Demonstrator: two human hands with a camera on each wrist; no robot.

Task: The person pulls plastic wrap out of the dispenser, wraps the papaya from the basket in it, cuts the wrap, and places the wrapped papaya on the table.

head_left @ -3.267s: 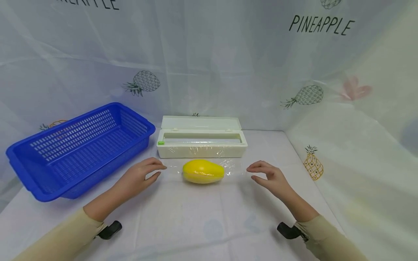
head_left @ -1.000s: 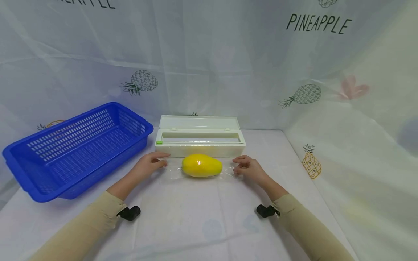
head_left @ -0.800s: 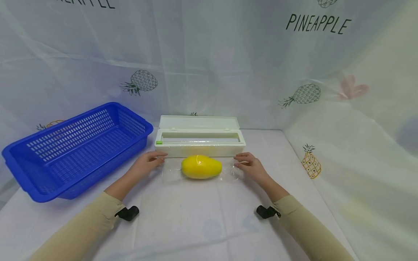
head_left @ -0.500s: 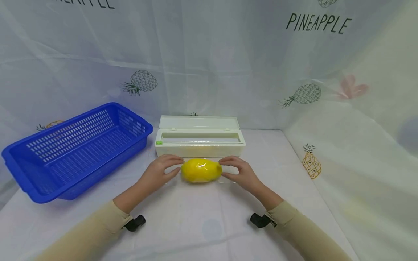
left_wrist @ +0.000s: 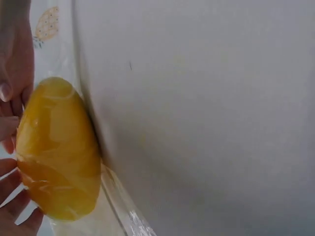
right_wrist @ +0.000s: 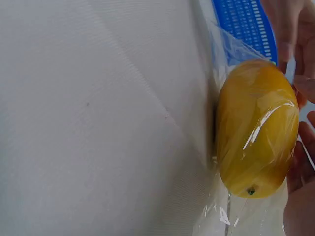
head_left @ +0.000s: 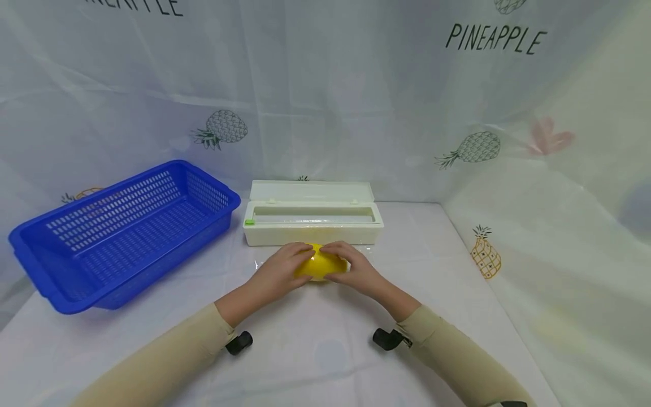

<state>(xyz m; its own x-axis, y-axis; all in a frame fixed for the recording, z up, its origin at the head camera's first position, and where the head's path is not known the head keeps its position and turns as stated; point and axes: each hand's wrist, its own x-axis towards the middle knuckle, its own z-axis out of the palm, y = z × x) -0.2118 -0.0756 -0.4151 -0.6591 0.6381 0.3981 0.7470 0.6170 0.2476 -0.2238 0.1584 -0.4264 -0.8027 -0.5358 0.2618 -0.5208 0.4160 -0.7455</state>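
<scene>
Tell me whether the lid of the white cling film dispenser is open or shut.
Open: in the head view, the lid stands raised at the back of the dispenser, leaving the roll visible inside.

The fruit [head_left: 321, 265] is yellow, the basket [head_left: 129, 232] blue, the box [head_left: 312, 235] white with 1 green tab [head_left: 250, 222], the 2 sleeves [head_left: 168, 356] beige, and the pale backdrop [head_left: 346, 113] printed with black and orange pineapples [head_left: 485, 257].
</scene>
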